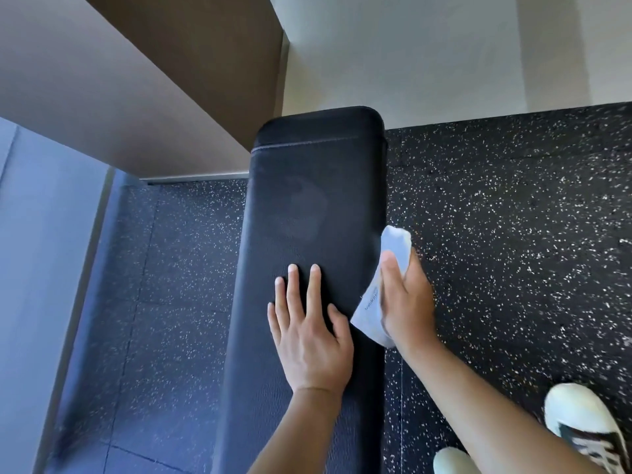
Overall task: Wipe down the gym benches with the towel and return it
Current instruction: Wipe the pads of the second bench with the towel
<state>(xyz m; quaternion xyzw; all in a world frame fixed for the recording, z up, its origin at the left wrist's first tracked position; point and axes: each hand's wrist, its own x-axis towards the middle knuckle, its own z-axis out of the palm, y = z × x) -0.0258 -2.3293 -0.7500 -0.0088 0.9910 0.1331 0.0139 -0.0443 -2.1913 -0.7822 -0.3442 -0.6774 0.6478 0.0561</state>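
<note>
A long black padded gym bench runs away from me down the middle of the view. My left hand lies flat on its top, fingers spread and holding nothing. My right hand grips a small white towel and presses it against the bench's right side edge. Part of the towel sticks out above my fingers and part hangs below my palm.
Black rubber floor with white speckles lies on both sides of the bench. A brown wall panel overhangs at the upper left, and a pale wall stands behind the bench's far end. My white shoes are at the bottom right.
</note>
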